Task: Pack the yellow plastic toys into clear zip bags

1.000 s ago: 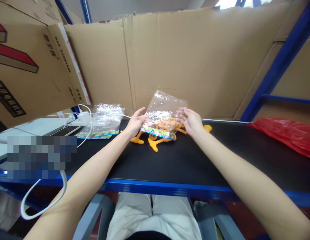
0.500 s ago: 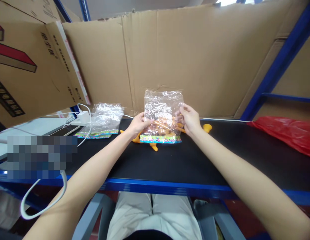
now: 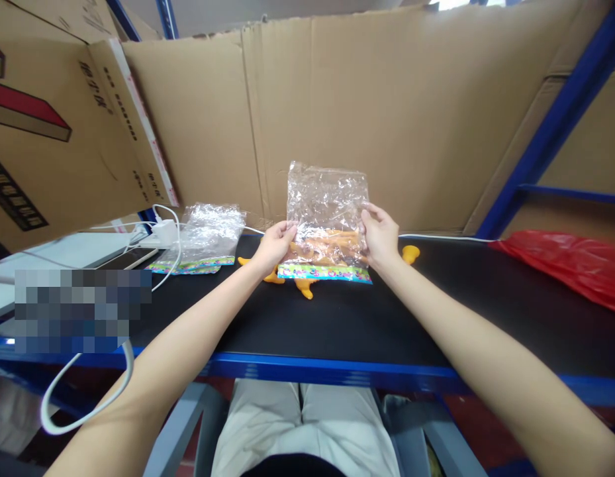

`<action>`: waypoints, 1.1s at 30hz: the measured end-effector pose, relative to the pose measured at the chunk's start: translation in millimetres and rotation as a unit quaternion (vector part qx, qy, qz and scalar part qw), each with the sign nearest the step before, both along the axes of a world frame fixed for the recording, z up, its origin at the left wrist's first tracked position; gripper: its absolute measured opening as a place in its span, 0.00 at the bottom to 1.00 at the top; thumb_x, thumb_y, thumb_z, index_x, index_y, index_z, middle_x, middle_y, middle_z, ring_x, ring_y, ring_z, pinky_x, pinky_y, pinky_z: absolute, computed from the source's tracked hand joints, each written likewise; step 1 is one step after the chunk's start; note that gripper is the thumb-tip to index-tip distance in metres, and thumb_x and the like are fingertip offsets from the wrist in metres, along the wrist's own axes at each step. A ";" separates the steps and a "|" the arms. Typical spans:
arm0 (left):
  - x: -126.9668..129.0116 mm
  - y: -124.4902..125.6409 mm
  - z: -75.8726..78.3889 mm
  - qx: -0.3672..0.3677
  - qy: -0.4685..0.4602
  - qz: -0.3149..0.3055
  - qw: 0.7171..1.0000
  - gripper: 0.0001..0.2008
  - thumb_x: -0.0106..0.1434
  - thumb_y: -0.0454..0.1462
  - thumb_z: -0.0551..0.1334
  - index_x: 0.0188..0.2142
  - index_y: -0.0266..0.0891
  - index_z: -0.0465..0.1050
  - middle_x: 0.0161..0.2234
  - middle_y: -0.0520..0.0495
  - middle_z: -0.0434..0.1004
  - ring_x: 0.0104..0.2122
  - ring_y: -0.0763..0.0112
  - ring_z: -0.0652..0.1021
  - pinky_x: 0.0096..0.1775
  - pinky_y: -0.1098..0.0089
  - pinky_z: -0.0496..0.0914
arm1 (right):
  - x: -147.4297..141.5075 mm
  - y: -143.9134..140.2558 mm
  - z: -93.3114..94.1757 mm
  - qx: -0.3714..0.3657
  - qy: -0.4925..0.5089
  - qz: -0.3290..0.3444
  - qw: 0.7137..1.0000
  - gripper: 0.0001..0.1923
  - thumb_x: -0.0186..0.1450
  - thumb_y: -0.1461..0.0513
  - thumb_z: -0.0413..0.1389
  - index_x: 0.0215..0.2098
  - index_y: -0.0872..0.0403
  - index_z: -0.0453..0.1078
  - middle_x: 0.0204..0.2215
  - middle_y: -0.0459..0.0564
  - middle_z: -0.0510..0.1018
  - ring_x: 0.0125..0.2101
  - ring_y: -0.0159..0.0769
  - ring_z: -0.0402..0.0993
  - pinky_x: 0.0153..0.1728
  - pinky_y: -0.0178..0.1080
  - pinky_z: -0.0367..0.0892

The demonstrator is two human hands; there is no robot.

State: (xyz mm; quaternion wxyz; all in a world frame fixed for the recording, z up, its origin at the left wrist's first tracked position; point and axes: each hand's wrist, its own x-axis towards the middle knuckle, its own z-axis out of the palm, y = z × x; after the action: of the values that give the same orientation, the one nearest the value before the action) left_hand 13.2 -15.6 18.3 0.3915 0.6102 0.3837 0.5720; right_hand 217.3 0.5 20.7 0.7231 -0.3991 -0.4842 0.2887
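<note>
Between my two hands a clear plastic bag (image 3: 328,199) with a colourful printed strip along its lower edge is held up over the black tabletop. My left hand (image 3: 276,248) pinches its left side. On the right side, my right hand (image 3: 380,233) grips the bag's edge with closed fingers. Orange pieces show through the film; whether they lie inside or behind it I cannot tell. Below the bag an orange curved piece (image 3: 305,287) pokes out, and another orange piece (image 3: 410,254) with a rounded end lies to the right of my right hand.
More clear bags (image 3: 208,232) lie to the left, beside a white charger (image 3: 165,233) with cables and a phone (image 3: 126,258). A red plastic bag (image 3: 565,262) rests at the right. Cardboard (image 3: 411,119) stands behind the black table (image 3: 367,324), which has a blue front edge.
The bag has been spread wider and its top raised a little. My left hand has shifted to the bag's left edge, and my right hand still grips the right side.
</note>
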 end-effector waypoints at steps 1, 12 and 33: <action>-1.2 1.1 -1.5 0.007 0.009 0.000 1.000 0.08 0.58 0.39 0.60 0.30 0.36 0.66 0.17 0.57 0.64 0.12 0.85 0.61 0.15 0.81 0.55 | -0.1 0.3 -0.3 0.001 -0.004 -0.004 1.000 0.13 0.58 0.57 0.53 0.41 0.52 0.68 0.18 0.42 0.65 0.15 0.26 0.58 0.15 0.31 0.55; -3.8 7.2 -6.1 0.018 -0.016 0.076 0.997 0.06 0.62 0.35 0.53 0.29 0.38 0.63 0.16 0.59 0.59 0.09 0.83 0.58 0.13 0.79 0.51 | -17.1 -9.5 -12.7 -0.048 -0.027 0.091 0.994 0.16 0.56 0.48 0.55 0.31 0.51 0.63 0.12 0.37 0.61 0.08 0.22 0.49 0.09 0.30 0.46; -17.7 15.2 0.0 0.045 -0.037 0.123 0.991 0.13 0.63 0.43 0.54 0.25 0.38 0.64 0.12 0.60 0.49 0.11 0.82 0.52 0.15 0.77 0.46 | -8.2 -7.6 -4.9 -0.029 -0.055 0.066 0.996 0.21 0.50 0.46 0.60 0.24 0.51 0.59 0.09 0.36 0.58 0.08 0.23 0.48 0.10 0.31 0.47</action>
State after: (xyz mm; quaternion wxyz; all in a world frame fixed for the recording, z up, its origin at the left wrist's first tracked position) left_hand -4.5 -0.4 18.3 0.3042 0.5534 0.4152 0.6549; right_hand 209.1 -7.1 15.8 0.6629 -0.4023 -0.5400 0.3271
